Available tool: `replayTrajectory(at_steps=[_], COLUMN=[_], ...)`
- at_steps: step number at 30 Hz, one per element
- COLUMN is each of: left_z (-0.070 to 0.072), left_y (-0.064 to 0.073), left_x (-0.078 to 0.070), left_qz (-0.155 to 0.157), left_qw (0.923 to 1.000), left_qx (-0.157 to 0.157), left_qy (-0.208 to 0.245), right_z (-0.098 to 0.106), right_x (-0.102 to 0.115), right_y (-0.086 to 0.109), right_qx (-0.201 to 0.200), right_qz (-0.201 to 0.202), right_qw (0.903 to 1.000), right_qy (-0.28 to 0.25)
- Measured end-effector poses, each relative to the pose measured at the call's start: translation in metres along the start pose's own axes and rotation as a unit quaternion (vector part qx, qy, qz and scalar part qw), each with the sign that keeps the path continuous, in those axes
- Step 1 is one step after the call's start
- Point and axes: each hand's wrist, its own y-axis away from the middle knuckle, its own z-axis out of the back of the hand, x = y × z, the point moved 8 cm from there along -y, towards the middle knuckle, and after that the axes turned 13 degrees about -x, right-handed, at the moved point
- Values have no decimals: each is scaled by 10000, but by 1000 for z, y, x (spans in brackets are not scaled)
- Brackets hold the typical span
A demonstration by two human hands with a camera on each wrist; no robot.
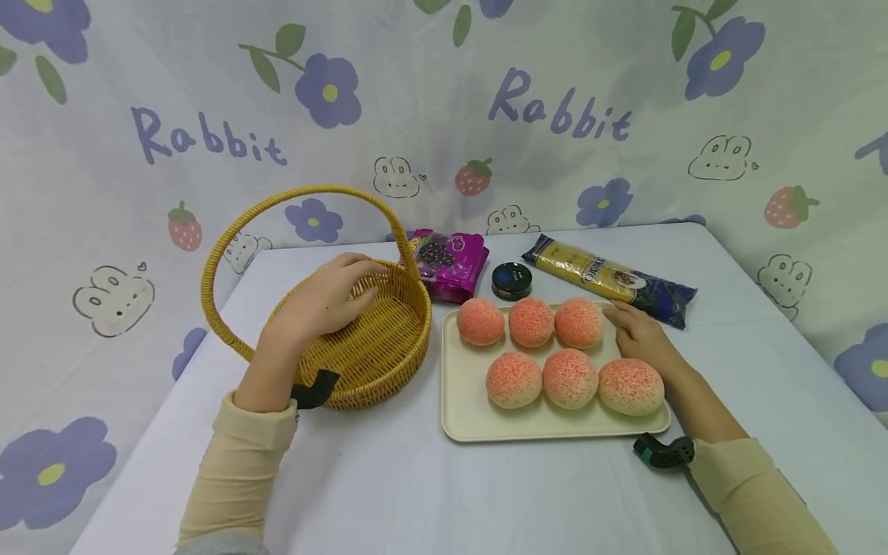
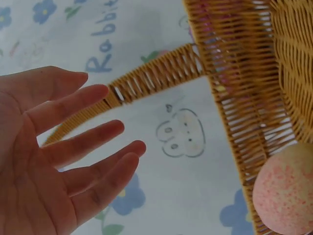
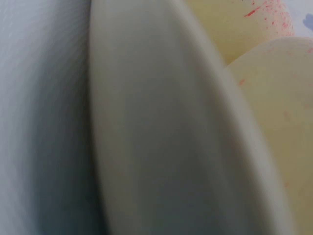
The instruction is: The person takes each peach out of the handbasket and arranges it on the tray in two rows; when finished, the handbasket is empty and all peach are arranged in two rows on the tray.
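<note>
My left hand (image 1: pixel 333 297) hovers over the yellow wicker basket (image 1: pixel 368 385), fingers loosely spread. The left wrist view shows its palm with nothing in it. In that view a peach-like, pink-speckled ball (image 2: pixel 286 191) appears against the basket's wall; the head view does not show it. My right hand (image 1: pixel 641 339) lies at the right edge of a cream tray (image 1: pixel 555 428), its fingers extended near the rim and beside a pink-speckled ball (image 1: pixel 579 322). Several such balls sit on the tray in two rows. The right wrist view has the tray rim (image 3: pixel 161 122) close up, without fingers.
Behind the basket and tray lie a purple bag with a grape picture (image 1: pixel 451 262), a round black container (image 1: pixel 512 280) and a yellow-and-blue packet (image 1: pixel 610 277). The basket's tall handle (image 1: pixel 305 191) arches over the left side. A patterned curtain hangs behind the table.
</note>
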Motion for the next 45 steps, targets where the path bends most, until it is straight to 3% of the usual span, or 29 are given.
replayTrajectory(at_steps=[6,13,25,29,33,36,45], left_z=[-2,-6,-16,-26,-39,-48,-60], left_y=[-3,2,2,3,7,8,6], left_x=[30,67,100,108,116,118,113], left_qz=[589,1410,1645,1870,2197,2215,1686], left_qw=[9979,9878,9835,9775,9666,9626,9703], left_qx=[250,616,744,952,1283,1524,1713], left_qy=[131,238,153,211,315,316,272], right_z=[-1,-4,-2,-3,-4,-3,-3], right_x=[0,-3,-1,-2,-1,-1,-5], right_y=[-1,-1,-1,-1,-2,-2,-2], right_qx=[40,79,-45,-19,-18,-14,27], right_qz=[-54,-142,42,22,39,55,-20], right_qw=[10000,9999,10000,10000,10000,10000,10000], right_qy=[-17,-32,17,7,-5,16,-17])
